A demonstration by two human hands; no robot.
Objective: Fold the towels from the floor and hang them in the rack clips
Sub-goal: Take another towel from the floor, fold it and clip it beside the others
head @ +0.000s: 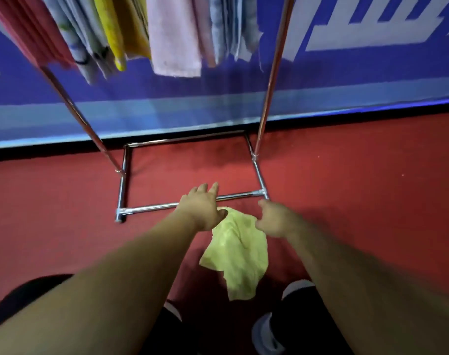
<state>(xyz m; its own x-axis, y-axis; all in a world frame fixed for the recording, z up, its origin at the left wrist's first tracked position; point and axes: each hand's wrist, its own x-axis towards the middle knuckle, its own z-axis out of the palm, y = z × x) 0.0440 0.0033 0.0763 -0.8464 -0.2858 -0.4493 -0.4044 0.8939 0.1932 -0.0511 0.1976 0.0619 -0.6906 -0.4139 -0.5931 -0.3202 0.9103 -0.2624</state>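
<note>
The step in hand looks like the start of the folding: a crumpled yellow-green towel (237, 252) hangs between the two hands and below them, its lower end toward the person's shoes (268, 331), and it seems lifted off the floor. The right hand (275, 220) has curled fingers and pinches the upper edge of the towel on its side. The left hand (201, 208) has its fingers stretched forward and its thumb at the top corner of the cloth; I cannot tell if it really grips it. In my judgement the next move calls for finding two corners, pulling the cloth flat between the hands and then laying one half on the other, because now it is only a bunch. Just beyond the fingertips lies the front bar of the chrome rack base (151, 207), and above the hands, farther away, several folded towels hang in a row, among them a pink towel (174, 42); the clips are out of view. Under the hands is a red floor (359, 190), and behind the rack stands a blue wall banner (346, 80) with white shapes.
</note>
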